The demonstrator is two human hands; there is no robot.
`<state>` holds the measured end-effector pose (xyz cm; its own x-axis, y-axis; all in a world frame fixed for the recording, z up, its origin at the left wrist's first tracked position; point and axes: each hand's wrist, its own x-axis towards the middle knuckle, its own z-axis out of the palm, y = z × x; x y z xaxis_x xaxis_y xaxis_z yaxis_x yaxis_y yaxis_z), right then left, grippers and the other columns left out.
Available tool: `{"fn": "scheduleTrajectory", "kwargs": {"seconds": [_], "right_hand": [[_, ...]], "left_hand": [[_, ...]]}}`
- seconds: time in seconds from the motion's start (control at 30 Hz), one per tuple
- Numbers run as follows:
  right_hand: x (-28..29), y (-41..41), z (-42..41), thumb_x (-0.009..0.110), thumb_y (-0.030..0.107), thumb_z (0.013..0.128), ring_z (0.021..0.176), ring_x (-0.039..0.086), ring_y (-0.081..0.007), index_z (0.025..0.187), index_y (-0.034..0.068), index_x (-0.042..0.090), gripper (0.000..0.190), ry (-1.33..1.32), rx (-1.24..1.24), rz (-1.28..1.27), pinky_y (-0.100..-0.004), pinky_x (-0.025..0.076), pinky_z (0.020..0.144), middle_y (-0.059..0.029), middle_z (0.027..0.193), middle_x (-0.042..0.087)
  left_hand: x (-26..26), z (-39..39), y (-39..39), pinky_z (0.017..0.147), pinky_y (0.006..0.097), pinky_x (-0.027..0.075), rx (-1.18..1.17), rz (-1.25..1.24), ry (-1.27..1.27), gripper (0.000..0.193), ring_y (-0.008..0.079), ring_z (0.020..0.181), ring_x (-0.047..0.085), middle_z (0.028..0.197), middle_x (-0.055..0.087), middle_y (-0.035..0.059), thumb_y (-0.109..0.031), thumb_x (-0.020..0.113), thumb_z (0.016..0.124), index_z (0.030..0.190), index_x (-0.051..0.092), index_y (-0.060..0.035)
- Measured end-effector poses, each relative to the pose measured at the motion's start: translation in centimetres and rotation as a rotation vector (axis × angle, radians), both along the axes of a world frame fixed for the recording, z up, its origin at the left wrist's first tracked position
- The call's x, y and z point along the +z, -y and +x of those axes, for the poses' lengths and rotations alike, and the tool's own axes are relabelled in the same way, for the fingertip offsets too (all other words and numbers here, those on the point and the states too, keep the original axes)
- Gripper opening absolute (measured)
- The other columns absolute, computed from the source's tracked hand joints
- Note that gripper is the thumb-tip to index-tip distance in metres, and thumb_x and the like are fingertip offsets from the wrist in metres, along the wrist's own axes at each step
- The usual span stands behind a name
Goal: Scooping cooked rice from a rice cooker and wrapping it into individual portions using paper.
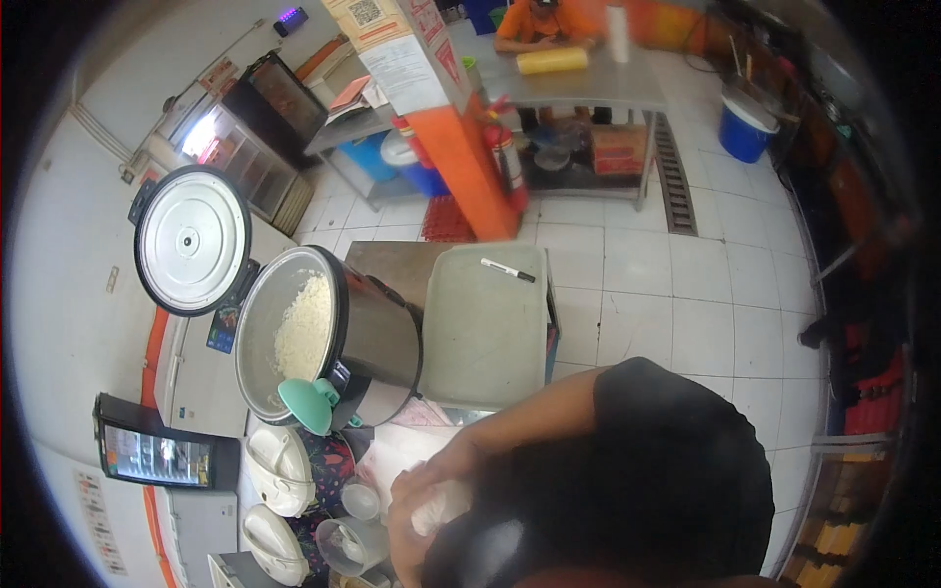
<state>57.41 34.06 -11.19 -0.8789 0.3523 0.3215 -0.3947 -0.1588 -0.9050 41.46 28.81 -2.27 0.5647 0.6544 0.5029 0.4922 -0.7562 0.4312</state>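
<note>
My right hand [450, 464] and my left hand [403, 531] close around a small white wrapped bundle [439, 507], apparently paper or thin plastic. White paper sheets [412, 445] lie beside them on the counter. To the left of the hands are a small clear plastic cup [360, 501] and a larger translucent tub [351, 545] with something white inside. A large rice cooker [378, 323] stands open with white rice [305, 323] in its pot. Near its rim is a green plastic scoop [309, 404]. My dark sleeve and body hide part of the hands.
A grey-green tray [481, 331] holds a marker pen [507, 270] beside the cooker. Two cream-lidded containers [279, 470] stand at lower left. Beyond are an orange-based pillar [463, 169], a fire extinguisher [506, 158] and a steel table [566, 88], where a person in orange sits.
</note>
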Motion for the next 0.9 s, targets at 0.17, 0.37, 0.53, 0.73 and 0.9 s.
{"fn": "scheduleTrajectory", "kwargs": {"seconds": [0.17,0.37,0.53,0.73,0.9], "right_hand": [[2.1,0.1,1.6,0.059,0.000,0.083,0.090,0.059,-0.0184,0.110,0.006,0.057,0.028,-0.115,-0.030,-0.283,-0.0298,0.050,0.065,-0.0070,0.102,0.062],[-1.3,-0.2,0.7,0.068,-0.003,0.075,0.101,0.060,-0.0172,0.120,0.004,0.054,0.047,0.075,-0.536,0.090,-0.0312,0.052,0.082,-0.0072,0.109,0.061],[-0.7,0.9,3.9,0.068,-0.003,0.076,0.111,0.057,-0.0221,0.133,0.006,0.038,0.065,-0.246,-0.075,-0.549,-0.0352,0.053,0.089,-0.0107,0.118,0.056],[-1.2,2.7,6.0,0.071,0.002,0.077,0.106,0.059,-0.0226,0.124,0.008,0.043,0.055,-0.308,-0.134,-0.825,-0.0395,0.053,0.088,-0.0093,0.120,0.052],[-1.2,2.9,5.9,0.070,-0.003,0.076,0.105,0.059,-0.0220,0.124,0.009,0.041,0.058,-0.540,-0.274,-0.834,-0.0380,0.052,0.089,-0.0089,0.120,0.052]], "left_hand": [[-0.4,1.9,-0.8,0.084,0.0442,0.052,-0.104,0.090,0.232,0.059,0.0395,0.099,0.063,0.118,0.061,0.0215,-0.003,0.076,0.068,0.120,0.049,-0.0112],[-4.8,0.7,-2.4,0.083,0.0409,0.054,0.059,0.316,0.082,0.052,0.0380,0.099,0.065,0.112,0.064,0.0229,-0.010,0.079,0.073,0.118,0.054,-0.0109],[-4.2,0.6,-2.3,0.095,0.0452,0.047,-0.083,0.185,0.029,0.044,0.0406,0.110,0.059,0.122,0.059,0.0238,-0.011,0.073,0.079,0.120,0.056,-0.0097],[-5.2,2.0,-2.8,0.110,0.0582,0.024,0.049,-0.368,-0.099,0.059,0.0465,0.137,0.029,0.150,0.029,0.0268,-0.026,0.063,0.085,0.139,0.043,-0.0129],[-5.3,2.5,-4.0,0.111,0.0499,0.026,-0.357,-0.010,0.194,0.067,0.0383,0.136,0.033,0.148,0.033,0.0228,-0.035,0.061,0.087,0.143,0.036,-0.0070]]}}
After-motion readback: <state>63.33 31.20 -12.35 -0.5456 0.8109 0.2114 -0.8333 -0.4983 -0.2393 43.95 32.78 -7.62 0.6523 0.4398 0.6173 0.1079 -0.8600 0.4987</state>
